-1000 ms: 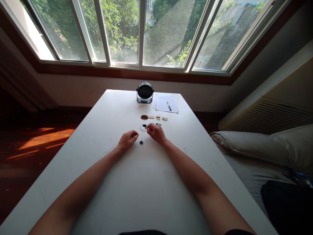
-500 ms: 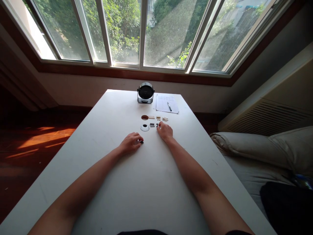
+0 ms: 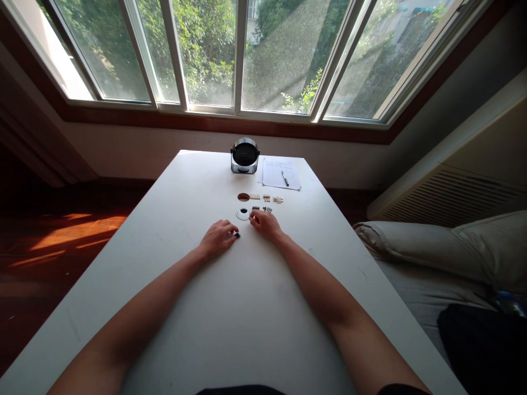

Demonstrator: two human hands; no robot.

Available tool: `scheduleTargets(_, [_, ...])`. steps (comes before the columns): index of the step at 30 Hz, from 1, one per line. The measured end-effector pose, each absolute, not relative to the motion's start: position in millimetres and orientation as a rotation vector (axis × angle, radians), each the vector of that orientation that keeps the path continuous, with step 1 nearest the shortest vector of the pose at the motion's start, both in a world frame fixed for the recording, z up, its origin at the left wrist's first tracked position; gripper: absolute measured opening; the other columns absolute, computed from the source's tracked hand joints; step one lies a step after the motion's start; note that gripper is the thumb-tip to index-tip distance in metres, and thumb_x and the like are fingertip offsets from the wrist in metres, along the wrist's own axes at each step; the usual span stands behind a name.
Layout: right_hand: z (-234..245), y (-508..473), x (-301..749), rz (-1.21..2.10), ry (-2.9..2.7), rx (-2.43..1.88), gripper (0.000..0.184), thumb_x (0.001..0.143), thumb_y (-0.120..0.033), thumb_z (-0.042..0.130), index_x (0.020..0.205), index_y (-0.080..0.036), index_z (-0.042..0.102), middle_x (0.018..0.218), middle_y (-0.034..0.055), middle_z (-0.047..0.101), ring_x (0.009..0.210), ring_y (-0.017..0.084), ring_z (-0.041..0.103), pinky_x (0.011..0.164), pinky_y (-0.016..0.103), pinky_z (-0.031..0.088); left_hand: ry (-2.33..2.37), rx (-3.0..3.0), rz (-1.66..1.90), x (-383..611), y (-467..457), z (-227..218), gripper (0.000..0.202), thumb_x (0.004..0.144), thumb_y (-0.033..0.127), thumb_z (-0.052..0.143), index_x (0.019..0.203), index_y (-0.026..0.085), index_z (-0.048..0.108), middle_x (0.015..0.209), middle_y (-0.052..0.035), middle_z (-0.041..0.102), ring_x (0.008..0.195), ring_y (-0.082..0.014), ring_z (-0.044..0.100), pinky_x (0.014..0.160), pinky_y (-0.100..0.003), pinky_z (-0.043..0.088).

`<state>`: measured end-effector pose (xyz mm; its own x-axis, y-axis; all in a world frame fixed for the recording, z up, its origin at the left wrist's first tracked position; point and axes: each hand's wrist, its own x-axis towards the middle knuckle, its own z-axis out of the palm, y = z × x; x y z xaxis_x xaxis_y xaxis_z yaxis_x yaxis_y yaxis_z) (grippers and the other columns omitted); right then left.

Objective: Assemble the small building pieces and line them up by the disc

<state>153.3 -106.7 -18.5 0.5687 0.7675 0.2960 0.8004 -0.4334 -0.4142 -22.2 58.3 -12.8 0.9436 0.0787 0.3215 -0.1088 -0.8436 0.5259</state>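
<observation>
My left hand (image 3: 217, 239) rests on the white table, its fingers closed on a small black piece (image 3: 237, 235) too tiny to identify. My right hand (image 3: 265, 224) is a little farther off and to the right, thumb and fingers pinched together; whatever is between them, if anything, is hidden. Its fingertips are at the right edge of a round white ring-shaped disc (image 3: 239, 216) with a dark centre. Just behind the right hand lie small dark grey pieces (image 3: 267, 209), and a short block of similar dark pieces (image 3: 256, 208) is partly covered by the hand.
Behind the disc are a brown round piece (image 3: 244, 197), rows of small gold-coloured pieces (image 3: 255, 196) and a pale cluster (image 3: 278, 199). Farther back stand a round black device on a stand (image 3: 245, 155) and a paper sheet (image 3: 274, 173) with a pen (image 3: 285, 178). A cushioned seat (image 3: 420, 247) flanks the table's right.
My right hand has moved left and slightly nearer, away from the loose dark pieces to the disc's edge. My left hand has shifted slightly, still with the small black piece.
</observation>
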Motion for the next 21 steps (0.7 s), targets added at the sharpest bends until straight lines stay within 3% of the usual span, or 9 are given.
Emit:
scheduleTargets(5, [-18.5,-104.3,146.4,-0.001,-1.413,-2.166,0.01,0.089,-0.026,0.058,0.086,-0.021,0.065,0.072,-0.0013,0.061,0.065,0.012,0.049,0.064,0.023,0.03,-0.048,2.556,0.443,-22.9,58.2,-11.2,0.025,0.082,0.023,0.064,0.106,0.028,0.069,0.096,-0.0039,0.065,0.094,-0.0222,0.056,0.085,-0.037,0.045])
scheduleTargets(12, [-17.6,-103.4,144.1,0.021,-1.408,-2.146,0.01,0.088,-0.025,0.058,0.086,-0.02,0.067,0.073,-0.0003,0.062,0.066,0.013,0.049,0.064,0.023,0.031,-0.075,2.621,0.443,-22.9,57.8,-10.8,0.015,0.083,0.027,0.065,0.097,0.027,0.07,0.095,-0.0047,0.064,0.093,-0.0228,0.056,0.085,-0.038,0.045])
scheduleTargets(21, [-20.9,-99.1,139.3,0.043,-1.47,-2.068,0.009,0.087,-0.023,0.06,0.086,-0.02,0.068,0.073,-0.0009,0.062,0.066,0.012,0.05,0.065,0.023,0.032,0.041,2.628,0.525,-22.3,62.0,-15.0,0.02,0.085,0.028,0.064,0.104,0.026,0.069,0.099,-0.0052,0.064,0.094,-0.023,0.056,0.087,-0.038,0.044])
